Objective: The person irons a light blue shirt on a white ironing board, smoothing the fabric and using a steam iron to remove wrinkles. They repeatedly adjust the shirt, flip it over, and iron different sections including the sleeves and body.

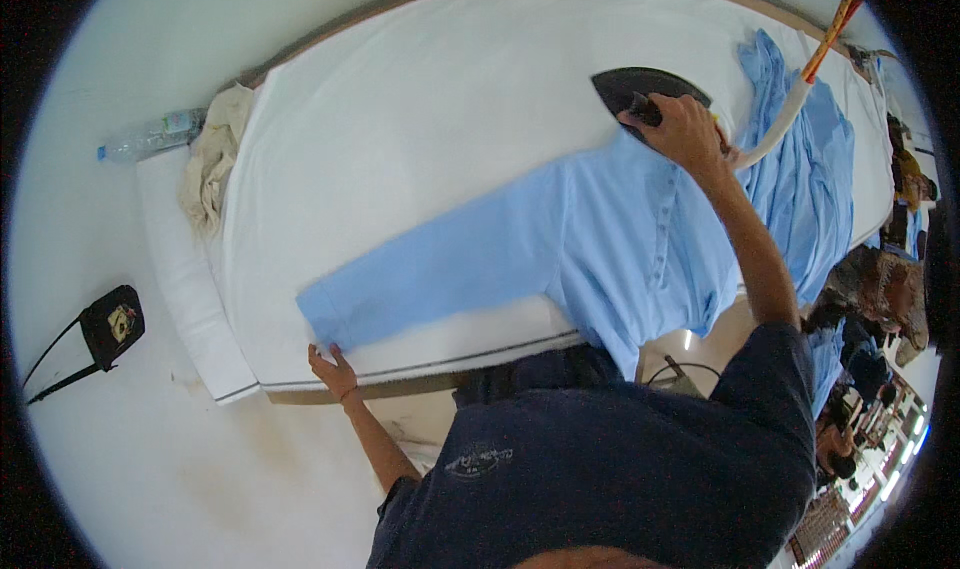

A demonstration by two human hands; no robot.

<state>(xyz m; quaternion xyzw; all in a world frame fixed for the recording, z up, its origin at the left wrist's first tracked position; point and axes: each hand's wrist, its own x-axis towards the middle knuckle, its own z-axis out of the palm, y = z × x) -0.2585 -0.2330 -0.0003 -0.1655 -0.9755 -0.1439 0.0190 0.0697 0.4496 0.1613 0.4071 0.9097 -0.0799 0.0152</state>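
Blue sleeve cuff (322,316) beside left fingers (317,357), perhaps in contact.

Shirt (610,469), dark navy, short sleeves (768,369); small pale printed emblem (478,461) on chest. Lower garment (540,372), dark, partly hidden. Left hand (333,371), bare; thin band (348,395) round wrist. Right hand (686,131), bare.

The shirt (450,254) is plain light blue, the iron (622,89) black, the table cover (440,99) white, dark-striped along one edge.
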